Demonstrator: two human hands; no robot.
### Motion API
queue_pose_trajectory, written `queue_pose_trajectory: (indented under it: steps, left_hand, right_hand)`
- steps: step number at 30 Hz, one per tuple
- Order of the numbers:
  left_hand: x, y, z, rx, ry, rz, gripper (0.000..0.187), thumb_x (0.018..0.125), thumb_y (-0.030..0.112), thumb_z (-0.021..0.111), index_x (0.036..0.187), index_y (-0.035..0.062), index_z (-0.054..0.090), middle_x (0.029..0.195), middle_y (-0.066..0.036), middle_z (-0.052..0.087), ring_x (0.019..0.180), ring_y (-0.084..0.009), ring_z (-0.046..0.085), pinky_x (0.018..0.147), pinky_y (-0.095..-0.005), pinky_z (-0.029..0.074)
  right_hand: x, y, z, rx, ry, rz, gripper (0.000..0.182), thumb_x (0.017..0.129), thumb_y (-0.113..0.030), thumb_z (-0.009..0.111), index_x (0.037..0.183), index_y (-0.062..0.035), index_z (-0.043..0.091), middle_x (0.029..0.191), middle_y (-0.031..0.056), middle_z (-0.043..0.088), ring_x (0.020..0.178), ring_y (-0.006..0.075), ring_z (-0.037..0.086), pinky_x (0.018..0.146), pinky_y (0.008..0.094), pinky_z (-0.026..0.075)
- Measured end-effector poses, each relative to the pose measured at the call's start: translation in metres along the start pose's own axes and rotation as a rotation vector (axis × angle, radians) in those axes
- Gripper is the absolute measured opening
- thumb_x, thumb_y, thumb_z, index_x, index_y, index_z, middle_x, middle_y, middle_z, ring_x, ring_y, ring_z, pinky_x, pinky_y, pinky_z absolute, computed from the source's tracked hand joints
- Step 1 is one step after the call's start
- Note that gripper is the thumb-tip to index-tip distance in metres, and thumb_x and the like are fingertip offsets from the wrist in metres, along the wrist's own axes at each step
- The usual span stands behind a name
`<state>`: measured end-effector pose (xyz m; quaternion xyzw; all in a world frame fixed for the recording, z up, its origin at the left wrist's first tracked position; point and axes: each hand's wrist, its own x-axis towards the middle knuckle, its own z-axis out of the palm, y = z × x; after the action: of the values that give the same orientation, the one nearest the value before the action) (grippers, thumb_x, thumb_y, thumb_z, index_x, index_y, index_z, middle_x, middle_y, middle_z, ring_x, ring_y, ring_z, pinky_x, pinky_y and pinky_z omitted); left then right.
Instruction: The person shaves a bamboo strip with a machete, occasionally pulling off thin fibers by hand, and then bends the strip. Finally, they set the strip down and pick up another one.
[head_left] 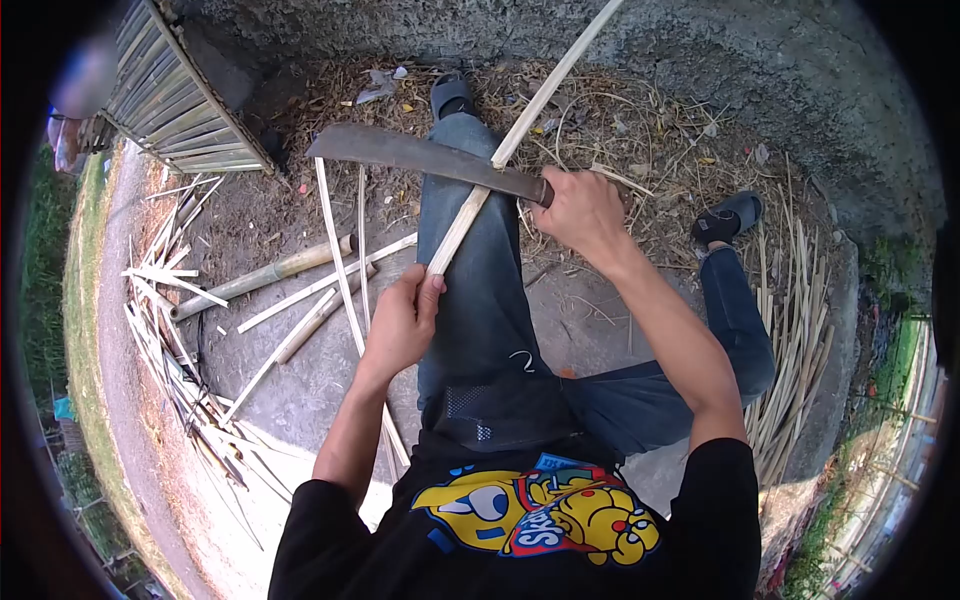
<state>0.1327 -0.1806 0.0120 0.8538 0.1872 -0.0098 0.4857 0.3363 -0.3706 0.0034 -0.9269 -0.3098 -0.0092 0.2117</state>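
Observation:
My right hand (583,215) is closed round the dark handle of a long machete (420,158), whose broad blade points left above my thigh. The blade lies across a pale bamboo strip (535,105) that slants from the top down toward my lap. My left hand (405,315) is closed on the strip's lower end, over the jeans. Where blade and strip cross, a part of the strip is hidden.
Bamboo poles (265,278) and loose strips lie on the ground at the left. More strips (795,330) are heaped at the right. A slatted bamboo panel (180,90) leans at the upper left, beside a rough wall (600,45). Shavings cover the ground ahead.

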Motion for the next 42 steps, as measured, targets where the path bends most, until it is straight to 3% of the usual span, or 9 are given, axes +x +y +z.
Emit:
queue_pose_trajectory:
  steps: [13, 16, 21, 23, 27, 31, 36, 39, 42]
  left_hand:
    - [-0.01, -0.006, -0.004, -0.13, 0.017, -0.023, 0.029, 0.107, 0.025, 0.052, 0.09, 0.001, 0.059, 0.06, -0.001, 0.048, 0.055, -0.0097, 0.042, 0.05, -0.0317, 0.034]
    - [-0.015, -0.008, -0.011, -0.072, 0.004, 0.012, 0.029, 0.107, 0.023, 0.051, 0.09, 0.0013, 0.058, 0.06, -0.001, 0.048, 0.054, -0.0096, 0.043, 0.05, -0.0314, 0.035]
    - [0.001, -0.012, 0.002, -0.136, 0.013, -0.014, 0.029, 0.107, 0.022, 0.051, 0.09, 0.0001, 0.058, 0.061, -0.002, 0.049, 0.055, -0.0109, 0.046, 0.051, -0.0317, 0.037]
    - [-0.004, -0.005, 0.006, -0.126, -0.015, -0.022, 0.03, 0.107, 0.023, 0.051, 0.089, 0.0001, 0.058, 0.06, -0.003, 0.049, 0.055, -0.0107, 0.046, 0.051, -0.032, 0.037]
    - [-0.012, -0.016, -0.014, -0.085, -0.036, -0.041, 0.031, 0.108, 0.025, 0.05, 0.089, 0.0011, 0.058, 0.059, -0.001, 0.049, 0.054, -0.0094, 0.046, 0.05, -0.031, 0.036]
    - [-0.001, -0.013, 0.0, -0.22, -0.011, -0.074, 0.031, 0.108, 0.026, 0.051, 0.09, 0.0013, 0.058, 0.06, 0.001, 0.049, 0.054, -0.0077, 0.044, 0.05, -0.0296, 0.035]
    - [-0.009, -0.02, -0.014, -0.32, -0.031, -0.026, 0.031, 0.106, 0.024, 0.054, 0.119, -0.0032, 0.057, 0.063, 0.0, 0.056, 0.055, -0.0062, 0.047, 0.051, -0.0264, 0.039]
    - [-0.053, -0.023, -0.036, -0.173, -0.11, -0.226, 0.029, 0.105, 0.025, 0.057, 0.116, -0.0023, 0.058, 0.064, -0.001, 0.058, 0.055, -0.0072, 0.047, 0.052, -0.0276, 0.038]
    - [-0.084, -0.044, -0.045, -0.006, -0.042, -0.182, 0.027, 0.104, 0.026, 0.059, 0.104, -0.0011, 0.062, 0.061, -0.003, 0.054, 0.054, -0.0094, 0.045, 0.051, -0.0301, 0.037]
  right_hand:
    - [0.001, -0.018, 0.0, 0.02, 0.04, -0.007, 0.02, 0.076, -0.024, 0.07, 0.083, -0.0061, 0.063, 0.071, 0.0204, 0.069, 0.07, 0.0429, 0.07, 0.064, 0.0537, 0.056]
    - [0.022, 0.025, 0.001, -0.064, 0.048, -0.173, 0.019, 0.077, -0.022, 0.069, 0.083, -0.0053, 0.063, 0.07, 0.0214, 0.068, 0.069, 0.0423, 0.07, 0.065, 0.0535, 0.056]
    - [-0.002, -0.033, -0.001, 0.073, -0.036, -0.045, 0.022, 0.078, -0.025, 0.07, 0.087, -0.0056, 0.065, 0.069, 0.0222, 0.067, 0.07, 0.0424, 0.07, 0.066, 0.0532, 0.057]
    - [-0.015, -0.048, -0.004, -0.044, -0.058, -0.245, 0.017, 0.076, -0.018, 0.068, 0.085, -0.0037, 0.066, 0.068, 0.0198, 0.068, 0.066, 0.039, 0.071, 0.063, 0.0511, 0.058]
    - [0.028, 0.025, -0.011, -0.129, 0.005, -0.149, 0.02, 0.075, -0.021, 0.07, 0.089, -0.0062, 0.068, 0.07, 0.0202, 0.069, 0.072, 0.0387, 0.072, 0.064, 0.052, 0.058]
    - [0.023, -0.011, -0.013, -0.053, 0.09, -0.072, 0.017, 0.077, -0.022, 0.069, 0.083, -0.0064, 0.065, 0.067, 0.0204, 0.067, 0.069, 0.0422, 0.07, 0.065, 0.053, 0.056]
    - [0.016, -0.016, -0.008, -0.101, 0.009, -0.075, 0.019, 0.08, -0.022, 0.068, 0.089, -0.0052, 0.066, 0.07, 0.0231, 0.068, 0.073, 0.0433, 0.07, 0.066, 0.0538, 0.056]
    - [0.021, 0.001, -0.017, -0.073, 0.027, 0.018, 0.02, 0.08, -0.023, 0.068, 0.091, -0.0056, 0.067, 0.073, 0.0223, 0.069, 0.075, 0.0428, 0.07, 0.069, 0.0537, 0.057]
    - [0.026, 0.018, -0.021, -0.106, 0.057, 0.061, 0.021, 0.081, -0.023, 0.069, 0.092, -0.0055, 0.066, 0.074, 0.0211, 0.069, 0.076, 0.0425, 0.07, 0.07, 0.0532, 0.057]
